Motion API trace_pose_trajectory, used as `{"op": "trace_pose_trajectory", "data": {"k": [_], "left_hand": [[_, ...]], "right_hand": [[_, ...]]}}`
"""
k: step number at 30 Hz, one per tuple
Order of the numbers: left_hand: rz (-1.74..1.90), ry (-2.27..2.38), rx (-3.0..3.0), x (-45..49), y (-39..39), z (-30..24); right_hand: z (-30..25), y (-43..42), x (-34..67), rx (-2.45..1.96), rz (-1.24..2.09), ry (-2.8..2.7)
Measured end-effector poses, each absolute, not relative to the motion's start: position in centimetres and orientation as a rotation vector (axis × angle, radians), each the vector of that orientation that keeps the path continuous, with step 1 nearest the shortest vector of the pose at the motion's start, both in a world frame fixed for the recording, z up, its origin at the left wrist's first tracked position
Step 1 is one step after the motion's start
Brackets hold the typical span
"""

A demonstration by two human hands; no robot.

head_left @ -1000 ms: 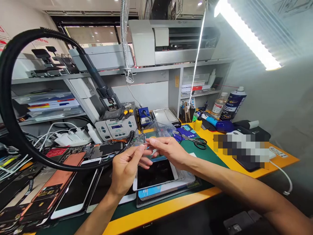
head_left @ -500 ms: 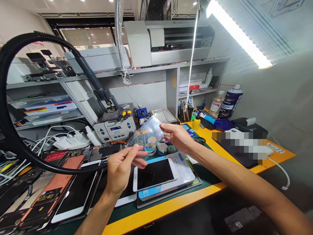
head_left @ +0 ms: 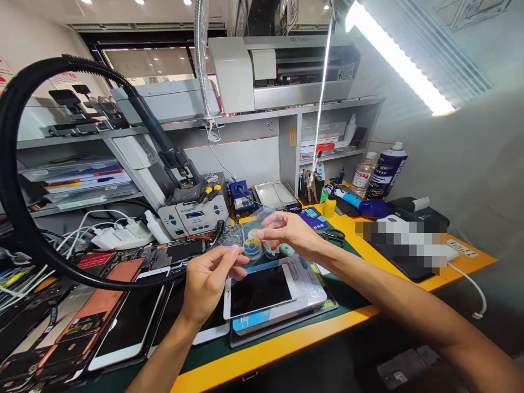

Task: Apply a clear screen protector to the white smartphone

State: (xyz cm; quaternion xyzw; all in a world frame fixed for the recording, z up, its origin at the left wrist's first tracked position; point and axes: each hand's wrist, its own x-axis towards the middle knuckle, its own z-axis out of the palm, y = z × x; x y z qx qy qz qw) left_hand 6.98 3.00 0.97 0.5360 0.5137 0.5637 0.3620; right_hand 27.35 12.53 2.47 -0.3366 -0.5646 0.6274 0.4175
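Note:
A thin see-through plastic film (head_left: 250, 222) is stretched between my hands, and the spools behind show through it. My left hand (head_left: 210, 281) pinches its near edge between thumb and fingers. On the far right side my right hand (head_left: 289, 230) grips it with the fingertips. Below lies a white-framed phone (head_left: 262, 289), its dark screen facing up. Under the phone is a blue-and-white package (head_left: 309, 281), itself on a grey perforated board (head_left: 245, 343).
Phones and phone parts (head_left: 82, 322) crowd the bench at left beneath a black curved arm (head_left: 8, 164). Behind stands a grey soldering station (head_left: 192, 215). Scissors (head_left: 333, 236), a yellow bottle (head_left: 329, 206) and a spray can (head_left: 387, 170) are at right.
My right hand has moved down and to the left, nearer my left hand. The film has tilted and lost its bright glare. My left hand has shifted slightly right.

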Motion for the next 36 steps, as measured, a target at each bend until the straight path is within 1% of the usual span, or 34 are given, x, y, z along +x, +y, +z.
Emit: {"op": "trace_pose_trajectory", "data": {"k": [9, 15, 19, 25, 31, 36], "left_hand": [[1.374, 1.303, 1.433, 6.8, 3.5, 0.8], [1.357, 1.242, 1.324, 6.6, 3.8, 1.0], [1.329, 1.178, 1.252, 6.0, 3.8, 1.6], [1.143, 1.137, 1.268, 4.6, 4.1, 2.4], [1.123, 1.178, 1.150, 3.3, 4.5, 2.8], [1.121, 1.168, 1.201, 3.3, 4.4, 2.7]], "right_hand": [[2.8, 13.0, 27.6, -0.850, 1.673, -1.350], [2.8, 14.0, 27.9, -0.830, 1.735, -1.316], [2.8, 14.2, 28.4, -0.759, 1.792, -1.421], [3.1, 14.1, 29.1, -0.731, 1.825, -1.688], [3.2, 15.6, 30.8, -0.723, 1.941, -1.892], [3.5, 15.8, 31.4, -0.771, 1.926, -1.957]]}}
